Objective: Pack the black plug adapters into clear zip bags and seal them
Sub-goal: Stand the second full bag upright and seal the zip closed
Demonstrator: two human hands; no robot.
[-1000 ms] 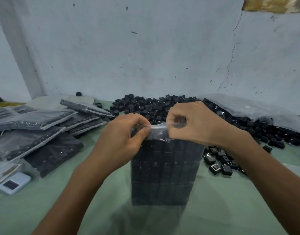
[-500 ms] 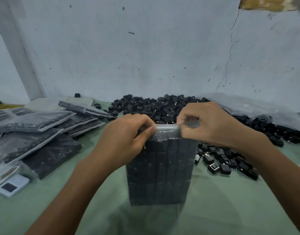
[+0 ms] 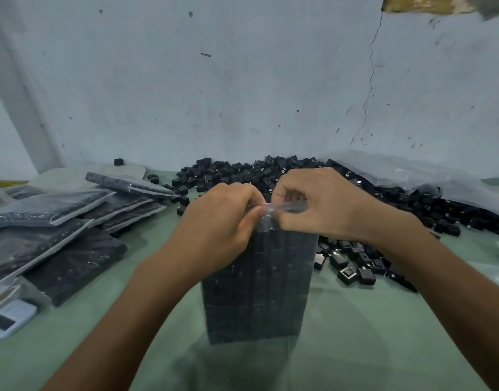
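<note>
While pinching the top strip of the packed-full clear plastic zip bag (image 3: 259, 289), upright at the middle of the green bench (image 3: 369, 334), in left hand (image 3: 223, 218) and right hand (image 3: 321, 204), judged mid-seal: flat filled bags (image 3: 53, 204) done at nine o'clock, loose black plug adapters (image 3: 242, 173) heaped at one o'clock, unpacked.

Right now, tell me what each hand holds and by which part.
Both the left hand and the right hand pinch the filled zip bag by its clear top strip, side by side.
</note>
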